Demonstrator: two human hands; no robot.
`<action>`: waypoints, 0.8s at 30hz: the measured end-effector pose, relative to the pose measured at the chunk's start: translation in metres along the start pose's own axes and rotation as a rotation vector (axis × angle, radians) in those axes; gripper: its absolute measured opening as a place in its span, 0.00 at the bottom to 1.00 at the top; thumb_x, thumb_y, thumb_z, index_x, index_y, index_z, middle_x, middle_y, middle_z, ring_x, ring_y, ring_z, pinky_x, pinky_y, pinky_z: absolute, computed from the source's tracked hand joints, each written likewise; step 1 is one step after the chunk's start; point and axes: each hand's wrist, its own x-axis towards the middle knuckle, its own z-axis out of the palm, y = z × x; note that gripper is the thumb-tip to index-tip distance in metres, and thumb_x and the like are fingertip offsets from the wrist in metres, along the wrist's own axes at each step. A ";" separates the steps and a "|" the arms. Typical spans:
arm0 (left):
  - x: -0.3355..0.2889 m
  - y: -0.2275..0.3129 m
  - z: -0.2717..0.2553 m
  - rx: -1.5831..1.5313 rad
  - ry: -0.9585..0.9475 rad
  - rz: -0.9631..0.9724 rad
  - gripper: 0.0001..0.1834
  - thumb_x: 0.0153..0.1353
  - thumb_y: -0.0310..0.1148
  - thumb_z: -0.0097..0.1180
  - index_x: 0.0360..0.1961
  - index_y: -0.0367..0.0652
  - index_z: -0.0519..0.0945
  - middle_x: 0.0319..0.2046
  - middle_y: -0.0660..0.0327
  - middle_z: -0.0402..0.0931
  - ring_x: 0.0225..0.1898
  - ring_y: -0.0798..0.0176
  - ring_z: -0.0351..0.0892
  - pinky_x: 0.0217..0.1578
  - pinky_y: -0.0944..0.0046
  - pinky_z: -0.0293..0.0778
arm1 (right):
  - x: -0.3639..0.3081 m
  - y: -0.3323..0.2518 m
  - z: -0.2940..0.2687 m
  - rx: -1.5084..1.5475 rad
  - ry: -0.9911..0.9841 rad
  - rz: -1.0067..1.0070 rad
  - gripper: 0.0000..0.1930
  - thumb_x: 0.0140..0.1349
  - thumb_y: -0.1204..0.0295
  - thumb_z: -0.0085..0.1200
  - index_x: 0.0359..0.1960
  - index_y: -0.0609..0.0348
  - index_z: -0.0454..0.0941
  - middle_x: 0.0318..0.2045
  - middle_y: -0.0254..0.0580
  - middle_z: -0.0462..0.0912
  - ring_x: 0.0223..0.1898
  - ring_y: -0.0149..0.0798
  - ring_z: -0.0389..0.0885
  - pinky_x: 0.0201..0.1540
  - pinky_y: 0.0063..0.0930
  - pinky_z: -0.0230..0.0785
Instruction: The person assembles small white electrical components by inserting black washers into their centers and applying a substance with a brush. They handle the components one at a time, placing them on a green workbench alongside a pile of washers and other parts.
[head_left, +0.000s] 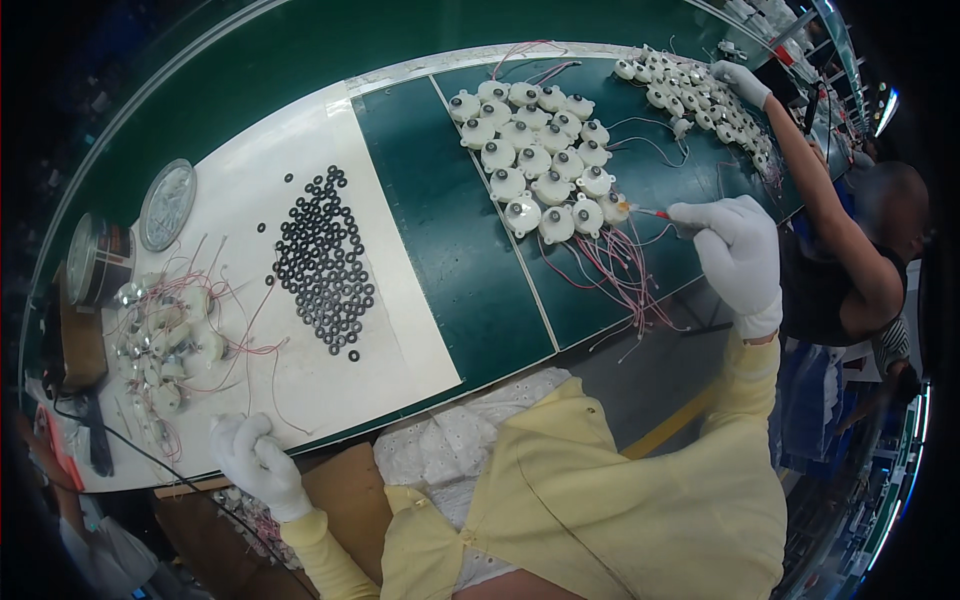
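My right hand [738, 255], in a white glove, is closed round a thin stick-like tool with a red and white end [652, 212]. Its tip meets a small round white motor [613, 208] at the near right corner of a group of such motors [533, 160]; an orange-brown spot shows there. Each motor in the group has a dark centre, and pink and white wires [625, 275] trail off toward me. At the front edge of the white tabletop my gloved left hand [258, 462] is curled; whatever its fingers may hold is hidden.
Many black rings [325, 265] lie spread on the white surface [415, 345]. Left of them is a tangled pile of wired motors [165, 345], with a round lid [168, 205] and a tub [98, 260] behind. A co-worker's gloved hand [742, 84] touches more motors [695, 95] at far right.
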 end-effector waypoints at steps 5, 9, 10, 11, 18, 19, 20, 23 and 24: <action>0.001 0.001 0.001 0.002 0.010 0.006 0.09 0.54 0.24 0.46 0.33 0.40 0.78 0.29 0.54 0.72 0.39 0.47 0.72 0.61 0.39 0.66 | 0.002 0.004 -0.003 0.033 0.044 -0.005 0.17 0.51 0.81 0.49 0.37 0.56 0.88 0.25 0.37 0.87 0.29 0.39 0.83 0.39 0.31 0.68; 0.002 0.001 0.001 -0.014 -0.002 0.004 0.09 0.54 0.24 0.46 0.33 0.39 0.78 0.29 0.54 0.72 0.38 0.47 0.71 0.60 0.39 0.66 | 0.007 0.000 0.001 -0.003 0.021 -0.032 0.16 0.50 0.81 0.49 0.37 0.56 0.88 0.25 0.36 0.87 0.29 0.39 0.83 0.39 0.32 0.67; 0.002 0.001 0.000 -0.013 -0.002 0.009 0.09 0.54 0.24 0.46 0.33 0.39 0.78 0.29 0.54 0.72 0.38 0.47 0.71 0.60 0.39 0.66 | 0.008 0.000 0.001 -0.007 0.019 -0.039 0.16 0.50 0.80 0.49 0.37 0.56 0.88 0.25 0.36 0.87 0.29 0.39 0.83 0.39 0.32 0.67; 0.001 0.000 0.001 -0.012 -0.003 0.012 0.09 0.54 0.24 0.46 0.33 0.39 0.78 0.29 0.54 0.72 0.38 0.47 0.71 0.60 0.39 0.66 | 0.008 0.000 0.002 -0.012 0.015 -0.047 0.16 0.50 0.80 0.49 0.36 0.56 0.88 0.25 0.36 0.87 0.29 0.39 0.83 0.38 0.32 0.67; 0.000 -0.001 0.001 -0.028 0.008 -0.002 0.09 0.54 0.24 0.46 0.33 0.39 0.78 0.28 0.54 0.71 0.38 0.47 0.71 0.60 0.39 0.66 | 0.003 0.002 -0.005 -0.028 0.004 -0.061 0.16 0.49 0.81 0.50 0.36 0.56 0.88 0.26 0.35 0.87 0.28 0.39 0.81 0.38 0.32 0.67; 0.000 0.000 0.001 -0.024 0.008 0.000 0.09 0.54 0.24 0.46 0.33 0.39 0.78 0.28 0.54 0.71 0.38 0.47 0.71 0.60 0.39 0.66 | 0.002 0.001 -0.005 -0.016 0.024 -0.063 0.16 0.49 0.81 0.50 0.35 0.56 0.88 0.25 0.35 0.86 0.28 0.39 0.81 0.38 0.32 0.66; 0.001 0.000 0.001 -0.018 0.009 0.003 0.09 0.54 0.24 0.46 0.33 0.39 0.78 0.28 0.54 0.71 0.38 0.47 0.72 0.60 0.39 0.66 | 0.002 -0.001 -0.005 -0.002 0.046 -0.067 0.16 0.48 0.81 0.50 0.35 0.56 0.88 0.25 0.35 0.86 0.28 0.39 0.81 0.37 0.32 0.66; 0.001 0.001 0.001 0.007 0.014 0.017 0.09 0.53 0.24 0.46 0.33 0.39 0.78 0.28 0.54 0.72 0.38 0.47 0.72 0.60 0.39 0.66 | 0.003 -0.011 0.001 0.036 0.067 -0.118 0.16 0.46 0.81 0.51 0.35 0.55 0.88 0.24 0.35 0.85 0.27 0.40 0.80 0.37 0.33 0.66; 0.001 0.001 0.000 0.010 0.017 0.016 0.09 0.54 0.24 0.46 0.33 0.39 0.78 0.29 0.54 0.72 0.38 0.47 0.72 0.60 0.39 0.66 | 0.004 -0.013 0.004 0.048 0.074 -0.139 0.16 0.46 0.81 0.52 0.35 0.55 0.88 0.24 0.35 0.85 0.27 0.40 0.79 0.37 0.33 0.66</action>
